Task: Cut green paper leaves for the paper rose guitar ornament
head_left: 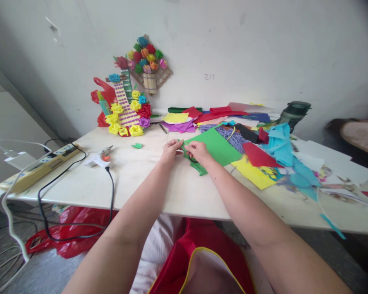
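Observation:
My left hand [172, 150] is closed, its thumb and fingers pinching a small piece of green paper [185, 148]. Close beside it, my right hand [198, 152] also pinches this piece, from the other side. Something dark and curved shows under my right hand, too small to make out. Below the hands lies a green paper scrap [199, 169] with a cut edge. A large green paper sheet [223, 148] lies flat behind and to the right of my right hand. A small green folded paper piece [137, 145] rests on the table to the left.
A glue gun [98, 160] with a black cord and a power strip [39, 167] lie on the left of the table [135, 179]. Paper-flower crafts [127, 107] stand at the back. Coloured paper, purple yarn [233, 139] and a dark bottle [294, 114] crowd the right.

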Demonstrator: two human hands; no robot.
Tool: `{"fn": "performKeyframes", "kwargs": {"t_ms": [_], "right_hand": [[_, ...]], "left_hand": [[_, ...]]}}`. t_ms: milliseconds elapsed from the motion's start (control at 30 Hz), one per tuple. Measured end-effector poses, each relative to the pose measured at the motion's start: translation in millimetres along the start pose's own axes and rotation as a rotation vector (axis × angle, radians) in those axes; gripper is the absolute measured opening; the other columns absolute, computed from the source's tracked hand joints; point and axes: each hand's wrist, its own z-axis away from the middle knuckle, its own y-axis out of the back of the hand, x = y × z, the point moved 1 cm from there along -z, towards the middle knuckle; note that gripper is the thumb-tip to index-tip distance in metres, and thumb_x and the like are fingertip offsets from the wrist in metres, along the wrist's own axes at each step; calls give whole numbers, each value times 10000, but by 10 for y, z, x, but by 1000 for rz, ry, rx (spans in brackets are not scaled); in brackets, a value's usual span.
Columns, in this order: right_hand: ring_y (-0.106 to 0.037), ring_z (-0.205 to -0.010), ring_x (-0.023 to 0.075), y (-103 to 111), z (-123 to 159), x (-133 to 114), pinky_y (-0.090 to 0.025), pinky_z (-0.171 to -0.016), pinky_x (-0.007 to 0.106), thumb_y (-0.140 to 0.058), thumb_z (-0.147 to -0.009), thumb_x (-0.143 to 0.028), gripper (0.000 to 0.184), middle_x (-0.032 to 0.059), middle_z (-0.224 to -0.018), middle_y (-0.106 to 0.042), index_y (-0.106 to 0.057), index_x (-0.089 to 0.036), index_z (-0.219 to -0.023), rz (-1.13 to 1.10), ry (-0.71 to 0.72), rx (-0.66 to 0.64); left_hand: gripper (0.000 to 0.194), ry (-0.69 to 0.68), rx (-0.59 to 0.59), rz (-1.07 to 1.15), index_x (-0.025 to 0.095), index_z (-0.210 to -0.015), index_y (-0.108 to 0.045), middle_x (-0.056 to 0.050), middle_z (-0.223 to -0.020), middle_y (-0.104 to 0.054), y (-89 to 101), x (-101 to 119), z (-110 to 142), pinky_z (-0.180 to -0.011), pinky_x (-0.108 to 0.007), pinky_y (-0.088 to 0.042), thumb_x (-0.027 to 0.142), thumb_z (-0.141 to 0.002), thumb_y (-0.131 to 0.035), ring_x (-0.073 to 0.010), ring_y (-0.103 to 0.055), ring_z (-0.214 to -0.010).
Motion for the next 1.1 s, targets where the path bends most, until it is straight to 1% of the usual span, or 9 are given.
{"fn": "performKeyframes", "kwargs": {"t_ms": [200, 367, 533, 633, 733, 800, 900, 967, 1100], "right_hand": [[-386, -379, 65, -11, 16, -23, -326, -430, 207, -591, -684, -422, 323, -47, -431, -487, -467, -183, -505, -33, -6, -4], [-382, -368, 63, -21, 19, -27, -335, -436, 209, -614, -671, -389, 315, -50, -414, -482, -466, -181, -488, -70, -8, -15], [-390, -364, 58, -28, 18, -26, -333, -423, 201, -627, -664, -385, 312, -44, -428, -502, -471, -178, -491, -118, -3, -27], [-398, -369, 57, -27, 13, -19, -324, -412, 195, -625, -665, -388, 310, -39, -444, -513, -473, -177, -497, -121, -8, -24], [-391, -368, 54, -24, 6, -10, -313, -403, 192, -615, -672, -399, 314, -39, -448, -512, -470, -176, -504, -98, -21, -3], [-390, -371, 54, -22, 5, -6, -310, -402, 190, -608, -676, -402, 314, -43, -444, -504, -468, -177, -508, -91, -26, 12], [-387, -375, 54, -21, 10, -3, -311, -406, 189, -604, -678, -382, 292, -49, -441, -494, -470, -178, -518, -100, -25, 17], [-381, -374, 53, -23, 14, 1, -309, -406, 188, -602, -679, -352, 257, -53, -442, -489, -484, -177, -533, -104, -22, 9], [-363, -366, 49, -24, 12, 15, -297, -400, 185, -607, -680, -308, 217, -65, -429, -466, -499, -176, -547, -109, -35, 4]], "left_hand": [[324, 6, 74, 13, 166, -585, -459, 14, -588, -551, -1, 19, -6, -458, -193, -405, 354, -598, -723, -87, -517, -532], [291, 12, 53, 36, 149, -599, -509, -38, -736, -645, 28, 5, -38, -473, -202, -390, 359, -605, -709, -91, -538, -572], [267, 32, 45, 62, 137, -681, -590, -52, -760, -663, 55, -20, -72, -468, -203, -377, 386, -630, -669, -104, -555, -587], [286, 53, 41, 82, 140, -721, -602, -51, -739, -660, 51, -14, -83, -454, -200, -376, 420, -670, -626, -108, -555, -579], [328, 94, 90, 82, 149, -691, -576, -29, -638, -619, 42, -4, -77, -434, -194, -370, 476, -700, -594, -99, -534, -528], [328, 96, 92, 52, 154, -641, -540, -6, -573, -574, 31, -1, -62, -428, -188, -369, 465, -671, -641, -90, -519, -502], [330, 50, 18, 1, 160, -588, -494, 22, -535, -532, 14, -2, -30, -432, -185, -373, 392, -598, -729, -80, -512, -493], [346, 23, -8, -9, 163, -568, -472, 29, -528, -520, 12, -2, -16, -435, -187, -375, 371, -576, -748, -81, -517, -499], [358, -9, 21, -15, 163, -544, -453, 28, -530, -520, 25, 6, -14, -444, -190, -380, 363, -566, -749, -82, -520, -504]]}}
